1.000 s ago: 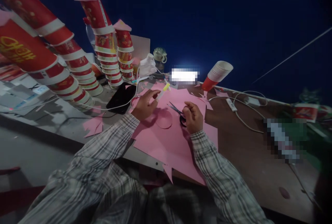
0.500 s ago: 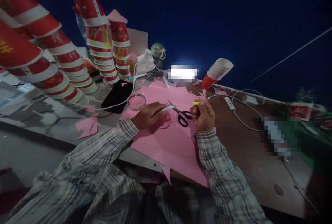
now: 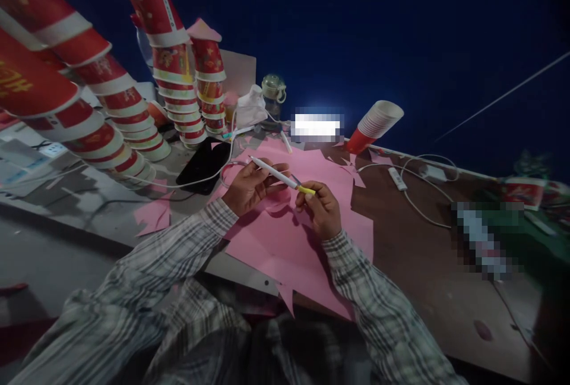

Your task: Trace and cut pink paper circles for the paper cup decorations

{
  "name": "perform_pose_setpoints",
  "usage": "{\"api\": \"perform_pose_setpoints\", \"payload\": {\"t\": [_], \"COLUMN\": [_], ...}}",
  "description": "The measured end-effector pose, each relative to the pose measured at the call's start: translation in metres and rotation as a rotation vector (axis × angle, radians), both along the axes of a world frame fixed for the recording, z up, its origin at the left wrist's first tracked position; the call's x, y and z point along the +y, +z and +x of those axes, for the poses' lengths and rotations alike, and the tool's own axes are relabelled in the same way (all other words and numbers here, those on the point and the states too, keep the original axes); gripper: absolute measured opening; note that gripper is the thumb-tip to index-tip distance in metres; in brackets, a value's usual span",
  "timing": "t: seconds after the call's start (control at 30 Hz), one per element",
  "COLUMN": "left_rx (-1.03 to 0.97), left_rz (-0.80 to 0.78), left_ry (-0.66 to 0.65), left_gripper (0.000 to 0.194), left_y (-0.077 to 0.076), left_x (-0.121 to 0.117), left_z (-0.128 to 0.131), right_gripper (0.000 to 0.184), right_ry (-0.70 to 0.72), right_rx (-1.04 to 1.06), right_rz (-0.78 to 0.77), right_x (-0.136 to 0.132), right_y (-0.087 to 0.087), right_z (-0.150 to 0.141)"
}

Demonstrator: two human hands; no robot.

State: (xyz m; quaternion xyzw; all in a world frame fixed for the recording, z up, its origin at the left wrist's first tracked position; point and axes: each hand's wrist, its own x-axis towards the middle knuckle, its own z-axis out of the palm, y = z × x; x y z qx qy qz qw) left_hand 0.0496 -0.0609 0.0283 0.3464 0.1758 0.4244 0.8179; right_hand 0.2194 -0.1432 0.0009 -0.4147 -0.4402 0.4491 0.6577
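Observation:
A white marker pen [image 3: 276, 172] slants over the pink paper sheet [image 3: 307, 248], held in the fingers of my left hand [image 3: 247, 190]. My right hand [image 3: 324, 210] pinches the yellow cap [image 3: 306, 190], which meets the marker's right-hand end; whether it is pushed on fully I cannot tell. Beneath my hands lies a round pink paper disc [image 3: 279, 202], partly covered. Of the scissors, nearly everything is hidden behind my right hand. A thin ring [image 3: 225, 176] shows behind my left hand.
Tall towers of red paper cups [image 3: 167, 58], some with pink paper cones, stand at the left. A black phone [image 3: 200, 165] lies near them under a white cable. Behind the sheet are a leaning cup stack [image 3: 374, 126] and another marker [image 3: 286, 142]. A cable with a small controller [image 3: 397, 179] lies right.
My right hand let go of the scissors onto the paper and pulled the yellow cap from the marker. Now it has brought the cap to the marker's right-hand end. My left hand has kept the marker.

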Motion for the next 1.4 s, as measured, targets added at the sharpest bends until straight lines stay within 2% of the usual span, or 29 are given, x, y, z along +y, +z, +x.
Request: {"api": "perform_pose_setpoints", "payload": {"t": [0.27, 0.53, 0.73, 0.97, 1.13, 1.3, 1.4], "left_rx": [0.001, -0.024, 0.014, 0.016, 0.046, 0.04, 0.04], "left_rz": [-0.044, -0.154, -0.153, -0.072, -0.002, 0.011, 0.024], "left_ry": [0.014, 0.04, 0.06, 0.143, 0.203, 0.184, 0.144], "left_gripper": [0.015, 0.003, 0.004, 0.024, 0.04, 0.043, 0.04], "left_y": [-0.003, -0.002, -0.003, -0.005, -0.008, -0.007, -0.007], "left_x": [-0.001, -0.005, -0.006, -0.011, -0.017, -0.021, -0.023], "left_z": [0.003, 0.005, 0.007, 0.012, 0.015, 0.017, 0.018], "right_gripper": [0.022, 0.018, 0.022, 0.026, 0.028, 0.031, 0.032], "right_ry": [0.028, 0.006, -0.01, 0.053, 0.049, 0.011, 0.04], "right_rx": [0.054, 0.019, 0.029, 0.202, 0.304, 0.303, 0.277], "right_rz": [0.065, 0.124, 0.089, -0.021, -0.098, -0.104, -0.092], "right_x": [0.0, -0.001, 0.0, 0.001, -0.001, 0.002, 0.002], "right_y": [0.001, -0.001, -0.003, 0.001, 0.003, 0.004, 0.007], "right_z": [0.0, -0.005, -0.005, -0.01, -0.015, -0.011, -0.014]}}
